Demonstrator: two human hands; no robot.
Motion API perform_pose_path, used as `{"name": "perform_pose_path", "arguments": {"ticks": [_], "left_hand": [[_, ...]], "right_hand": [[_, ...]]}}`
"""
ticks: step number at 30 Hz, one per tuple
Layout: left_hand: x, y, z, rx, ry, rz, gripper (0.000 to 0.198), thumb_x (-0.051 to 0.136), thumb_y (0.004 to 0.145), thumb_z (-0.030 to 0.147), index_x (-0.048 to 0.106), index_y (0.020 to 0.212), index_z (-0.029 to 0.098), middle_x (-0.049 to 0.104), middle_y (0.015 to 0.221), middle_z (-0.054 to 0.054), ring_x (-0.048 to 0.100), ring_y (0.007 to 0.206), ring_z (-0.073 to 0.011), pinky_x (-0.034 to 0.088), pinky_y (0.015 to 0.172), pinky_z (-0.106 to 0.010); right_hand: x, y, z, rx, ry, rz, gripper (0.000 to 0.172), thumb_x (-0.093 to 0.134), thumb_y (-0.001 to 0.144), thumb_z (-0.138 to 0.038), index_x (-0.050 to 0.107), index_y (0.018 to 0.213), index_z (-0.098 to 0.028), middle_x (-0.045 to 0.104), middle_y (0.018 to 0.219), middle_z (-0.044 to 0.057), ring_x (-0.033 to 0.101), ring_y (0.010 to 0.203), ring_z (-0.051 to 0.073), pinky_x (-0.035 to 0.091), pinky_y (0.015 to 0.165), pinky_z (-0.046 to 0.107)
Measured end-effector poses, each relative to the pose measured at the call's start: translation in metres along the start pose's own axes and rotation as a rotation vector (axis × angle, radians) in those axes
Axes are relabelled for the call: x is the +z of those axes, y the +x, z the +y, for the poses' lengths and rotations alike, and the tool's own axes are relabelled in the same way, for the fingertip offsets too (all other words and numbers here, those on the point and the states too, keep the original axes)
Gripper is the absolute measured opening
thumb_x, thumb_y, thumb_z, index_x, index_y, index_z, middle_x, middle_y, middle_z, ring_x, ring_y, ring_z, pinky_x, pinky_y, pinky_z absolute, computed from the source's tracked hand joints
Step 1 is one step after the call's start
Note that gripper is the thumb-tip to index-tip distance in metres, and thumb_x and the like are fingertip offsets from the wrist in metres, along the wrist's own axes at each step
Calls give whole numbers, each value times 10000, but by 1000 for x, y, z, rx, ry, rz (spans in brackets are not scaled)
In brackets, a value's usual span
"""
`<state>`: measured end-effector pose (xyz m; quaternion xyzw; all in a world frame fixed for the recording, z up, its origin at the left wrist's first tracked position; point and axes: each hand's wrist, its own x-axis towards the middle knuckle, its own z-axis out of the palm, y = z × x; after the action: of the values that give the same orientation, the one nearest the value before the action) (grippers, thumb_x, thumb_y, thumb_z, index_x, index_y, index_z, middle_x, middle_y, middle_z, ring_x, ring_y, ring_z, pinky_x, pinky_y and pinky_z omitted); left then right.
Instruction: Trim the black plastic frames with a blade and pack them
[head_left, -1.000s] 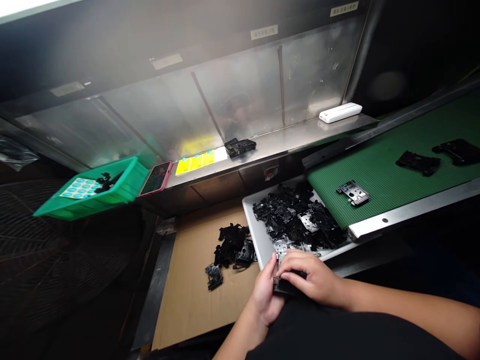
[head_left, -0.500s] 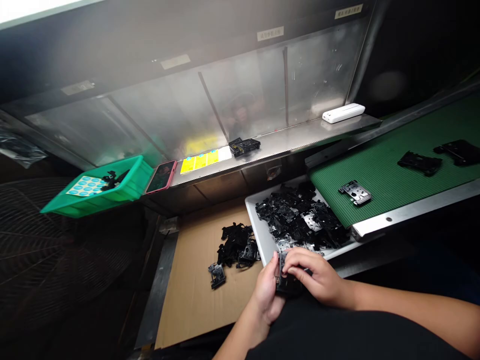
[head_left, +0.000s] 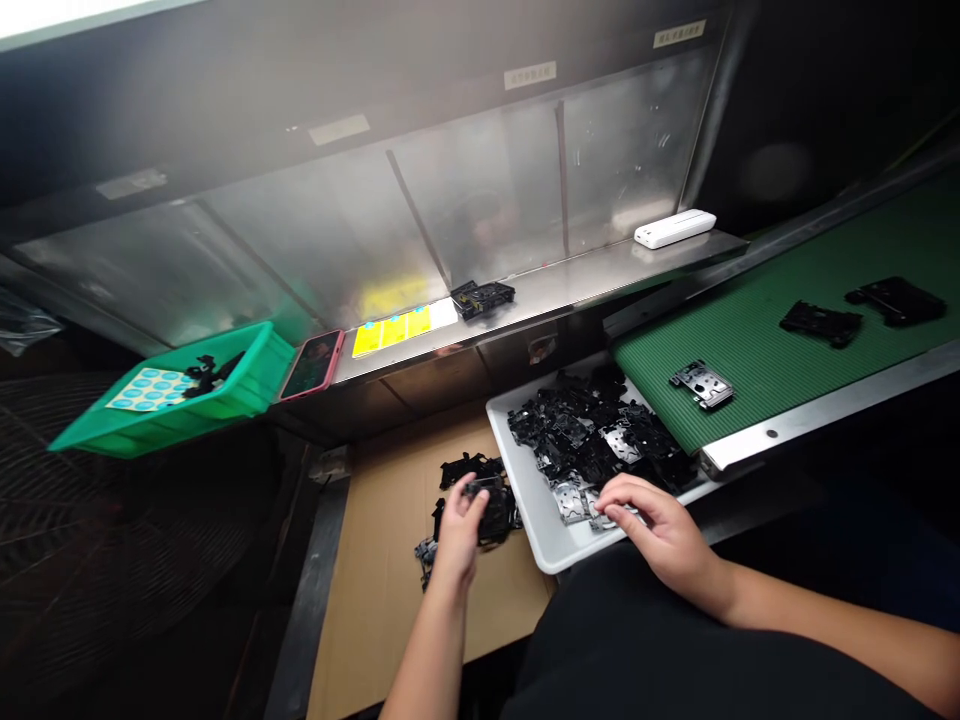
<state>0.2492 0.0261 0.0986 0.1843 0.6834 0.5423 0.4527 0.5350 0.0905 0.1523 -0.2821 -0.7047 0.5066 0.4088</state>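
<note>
Reflective metal wall panels (head_left: 495, 200), divided by dark vertical strips (head_left: 562, 180), form the backdrop beneath a dark upper panel (head_left: 247, 90) bearing pale labels (head_left: 529, 75). A narrow metal shelf (head_left: 577, 280) runs along their base. Lower centre: brown cardboard sheet (head_left: 375, 600). Right: ribbed green conveyor belt (head_left: 754, 330) with metal side rail (head_left: 840, 412). Left: round fan grille (head_left: 82, 540), in shadow. A bright white strip (head_left: 67, 15) crosses the upper left corner; both sides lie dark.

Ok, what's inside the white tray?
The white tray holds heaped black and silvery parts. The heap hides its lower layers and the floor beneath; the right hand covers part of the near side.
</note>
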Motion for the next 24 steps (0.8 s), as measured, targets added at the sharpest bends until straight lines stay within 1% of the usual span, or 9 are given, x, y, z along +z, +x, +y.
{"name": "perform_pose_path", "arguments": {"ticks": [2,4,8,10,13,15,19,21,24], "left_hand": [[-24,30,2,46,153,125,650,714,830,411,454,1390,209,683,1237,-127,654,1149,-249,505,989,-403],[-41,52,4,62,321,233,546,675,866,392,510,1345,188,608,1349,-141,570,1261,-289,441,1070,-496],[-41,69,3,140,589,353,516,658,881,363,530,1353,198,306,1606,-127,194,1502,-386,161,1195,-658],[-24,73,1,212,644,289,493,645,895,355,537,1353,207,297,1614,-112,170,1512,-374,154,1203,-649],[21,83,-7,255,644,79,358,638,916,362,620,1238,207,523,1444,-104,452,1358,-301,361,1137,-574],[58,93,-15,227,605,-40,316,635,925,373,641,1190,199,621,1303,-97,593,1177,-251,485,1033,-511],[123,109,-28,119,438,-102,392,632,932,380,592,1263,174,631,1263,-102,643,1080,-236,561,918,-466],[140,112,-30,58,329,-109,399,628,935,376,583,1277,174,624,1278,-105,644,1083,-237,568,910,-462],[146,111,-31,-35,174,-118,398,627,936,367,578,1282,176,623,1281,-105,647,1079,-236,571,905,-458]], "right_hand": [[-3,-2,2,21,-13,22,174,551,1015,-263,718,989,-224,689,957,68,659,904,203,545,805,309],[-6,-5,3,32,-28,49,181,550,1015,-276,719,979,-222,692,949,71,662,894,209,554,792,313],[-15,-9,4,39,-60,96,184,555,1012,-283,723,969,-221,698,946,76,666,901,217,557,807,321],[-20,-10,5,57,-71,122,178,559,1011,-278,724,973,-224,697,953,75,664,905,216,552,811,320],[-26,-12,7,87,-75,173,166,563,1010,-271,722,981,-232,691,960,67,657,902,209,539,809,313],[-28,-13,8,95,-73,188,159,566,1009,-268,719,988,-237,686,968,63,652,900,205,532,808,309],[-29,-14,8,87,-68,182,153,570,1008,-262,720,989,-240,688,974,63,651,915,210,525,826,319],[-30,-14,9,92,-63,181,155,568,1009,-260,720,989,-242,687,970,61,652,917,209,522,830,321],[-34,-16,11,99,-60,193,152,569,1009,-259,719,994,-245,682,978,57,652,930,208,515,838,319]]}}
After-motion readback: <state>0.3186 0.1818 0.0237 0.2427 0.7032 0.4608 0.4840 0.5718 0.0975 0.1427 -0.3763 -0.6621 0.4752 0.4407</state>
